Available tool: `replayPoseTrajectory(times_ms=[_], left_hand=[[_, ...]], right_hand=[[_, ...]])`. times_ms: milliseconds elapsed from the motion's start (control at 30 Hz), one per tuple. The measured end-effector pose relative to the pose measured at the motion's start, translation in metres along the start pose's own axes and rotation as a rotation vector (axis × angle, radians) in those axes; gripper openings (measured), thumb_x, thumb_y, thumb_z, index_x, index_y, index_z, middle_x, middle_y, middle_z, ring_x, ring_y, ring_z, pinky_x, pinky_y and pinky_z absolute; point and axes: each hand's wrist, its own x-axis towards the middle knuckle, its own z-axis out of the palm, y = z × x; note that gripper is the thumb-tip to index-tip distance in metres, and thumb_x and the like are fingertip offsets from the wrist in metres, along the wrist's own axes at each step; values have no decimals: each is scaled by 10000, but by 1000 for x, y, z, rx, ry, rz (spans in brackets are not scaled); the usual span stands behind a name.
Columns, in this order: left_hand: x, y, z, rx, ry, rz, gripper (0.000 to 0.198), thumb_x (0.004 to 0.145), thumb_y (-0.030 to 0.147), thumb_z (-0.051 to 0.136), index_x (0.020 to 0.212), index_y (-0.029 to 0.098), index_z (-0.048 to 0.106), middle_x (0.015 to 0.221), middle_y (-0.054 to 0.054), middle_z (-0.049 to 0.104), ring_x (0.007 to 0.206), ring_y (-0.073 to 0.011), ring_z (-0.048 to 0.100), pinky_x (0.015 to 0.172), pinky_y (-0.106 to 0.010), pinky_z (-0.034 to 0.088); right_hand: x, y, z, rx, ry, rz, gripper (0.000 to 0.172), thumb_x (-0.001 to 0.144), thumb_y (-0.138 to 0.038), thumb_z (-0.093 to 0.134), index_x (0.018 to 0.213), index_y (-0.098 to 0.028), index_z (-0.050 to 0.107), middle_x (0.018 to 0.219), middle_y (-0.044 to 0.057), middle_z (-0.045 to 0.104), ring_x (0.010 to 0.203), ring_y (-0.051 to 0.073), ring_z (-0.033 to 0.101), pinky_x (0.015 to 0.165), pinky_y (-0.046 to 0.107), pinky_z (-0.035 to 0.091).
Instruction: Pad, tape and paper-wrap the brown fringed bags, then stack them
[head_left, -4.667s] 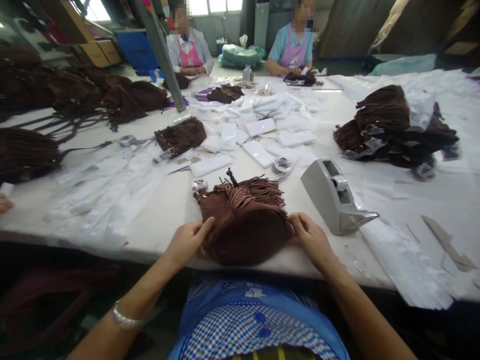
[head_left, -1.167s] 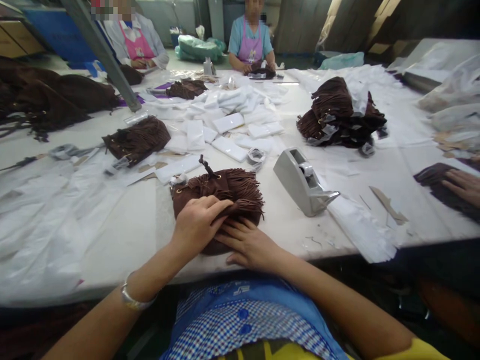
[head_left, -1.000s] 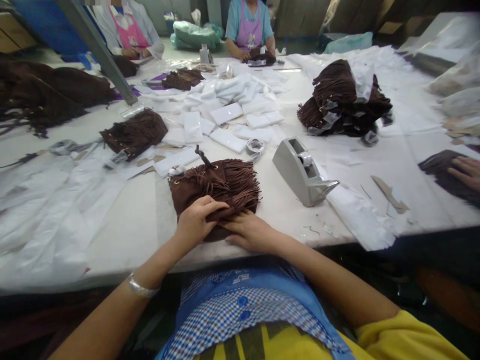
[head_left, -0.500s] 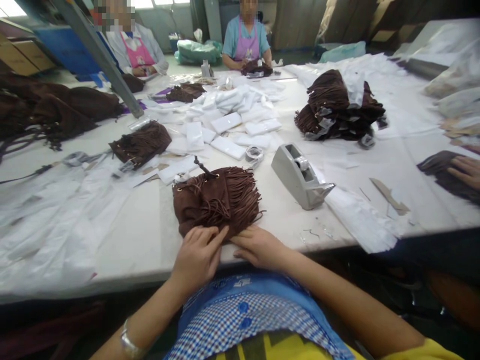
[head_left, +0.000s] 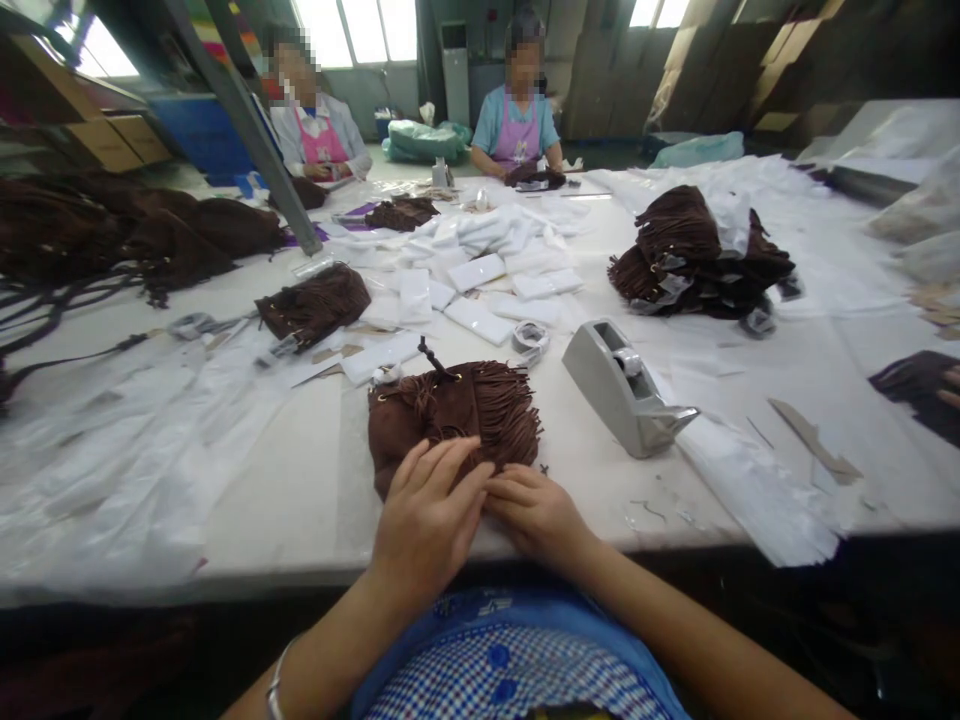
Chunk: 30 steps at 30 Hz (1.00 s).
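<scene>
Fringed bag (head_left: 450, 410): matt, suede-like | tape dispenser (head_left: 609, 395): smooth plastic | flat packets (head_left: 477, 272): glossy film

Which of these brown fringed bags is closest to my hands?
The fringed bag near the table's front edge, just left of the grey tape dispenser. Your left hand covers part of it; the other bags lie farther back or sideways.

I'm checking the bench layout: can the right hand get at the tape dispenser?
Probably yes: the right hand is at the bag, and nothing stands between it and the tape dispenser.
</scene>
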Motion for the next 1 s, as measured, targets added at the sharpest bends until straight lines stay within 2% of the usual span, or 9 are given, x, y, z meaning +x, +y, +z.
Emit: replayPoseTrajectory(times_ms=[67, 167, 267, 433, 533, 600, 767, 900, 1000], left_hand=[[19, -9, 8, 10, -97, 20, 453, 880, 232, 583, 1332, 262, 573, 1474, -106, 488, 1337, -324, 448, 1112, -566, 319], [23, -34, 13, -49, -240, 7, 420, 811, 153, 578, 1217, 242, 633, 1284, -91, 630, 1175, -279, 568, 992, -473, 456], [-9, -70, -1, -86, -217, -121, 267, 788, 98, 511, 954, 229, 675, 1090, -45, 683, 1057, -223, 602, 902, -355, 499], [-78, -119, -44, 16, -184, -511, 207, 811, 254, 492, 863, 223, 690, 1012, -52, 694, 955, -227, 663, 822, -331, 541], [-69, -96, -56, 94, -5, -567, 267, 880, 251, 454, 1013, 234, 685, 1182, -53, 672, 1055, -235, 655, 917, -370, 521], [-40, -60, -49, 12, 121, -431, 256, 910, 225, 461, 1074, 231, 657, 1175, -47, 686, 1097, -218, 645, 969, -360, 503], [41, 3, 1, -236, -32, -78, 294, 947, 175, 454, 1192, 181, 616, 1275, -85, 657, 1188, -173, 609, 1029, -318, 482], [52, -31, 32, 81, -199, -99, 506, 930, 437, 544, 1372, 190, 539, 1472, -166, 491, 1385, -346, 418, 1101, -589, 352], [21, -81, 23, 245, -204, -297, 561, 953, 528, 443, 1412, 212, 504, 1513, -179, 431, 1391, -388, 393, 1043, -655, 362]], right_hand=[[-1, -1, -2, 8, -7, 10, 290, 912, -83, 517, 1126, -192, 682, 1052, 60, 743, 903, 199, 639, 853, 374, 568], [-2, -2, -5, 26, -29, 28, 315, 918, -87, 528, 1177, -197, 670, 1094, 59, 736, 894, 195, 627, 830, 358, 565], [-3, -2, -7, 56, -34, 52, 308, 929, -106, 532, 1184, -206, 674, 1110, 56, 733, 906, 189, 629, 830, 349, 559], [-6, 1, -4, 75, -48, 63, 318, 949, -115, 510, 1208, -208, 668, 1132, 61, 725, 930, 184, 620, 853, 346, 547], [-7, 3, -3, 52, -52, 53, 324, 957, -122, 496, 1216, -215, 667, 1126, 68, 725, 923, 187, 615, 845, 354, 545], [-7, 3, -3, 38, -65, 47, 320, 956, -124, 494, 1207, -213, 671, 1126, 70, 724, 919, 191, 612, 837, 359, 544], [-7, 0, -3, 11, -87, 56, 309, 952, -133, 495, 1187, -209, 681, 1099, 74, 728, 907, 200, 604, 812, 365, 541], [-8, -3, -2, -12, -54, 72, 332, 950, -110, 474, 1200, -202, 672, 1127, 74, 724, 923, 205, 615, 814, 371, 529], [-11, -2, -1, -9, -50, 96, 331, 947, -111, 487, 1206, -207, 669, 1148, 66, 720, 933, 208, 625, 812, 376, 518]])
